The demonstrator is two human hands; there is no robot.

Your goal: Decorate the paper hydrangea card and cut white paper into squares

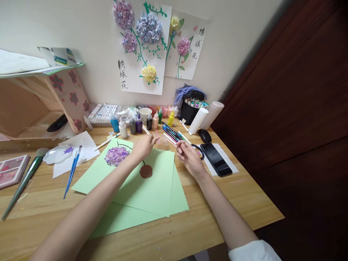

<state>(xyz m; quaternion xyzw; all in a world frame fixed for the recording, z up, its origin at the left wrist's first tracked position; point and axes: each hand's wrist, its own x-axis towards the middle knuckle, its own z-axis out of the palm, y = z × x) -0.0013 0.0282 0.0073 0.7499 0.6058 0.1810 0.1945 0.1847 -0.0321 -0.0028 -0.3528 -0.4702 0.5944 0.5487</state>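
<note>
Forearms (89, 210) outstretched — left hand (144, 146) half-open, right hand (190, 157) curled.

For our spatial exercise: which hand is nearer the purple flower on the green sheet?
Left. The left hand is just right of the purple flower; the right hand lies farther right.

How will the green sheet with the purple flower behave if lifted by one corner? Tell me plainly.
The top green sheet looks thin and lies flat, so it would probably flop and bend. Resting on other green sheets, it likely slides easily when pushed. The purple flower looks like raised bits, so that end may sag or shed.
</note>
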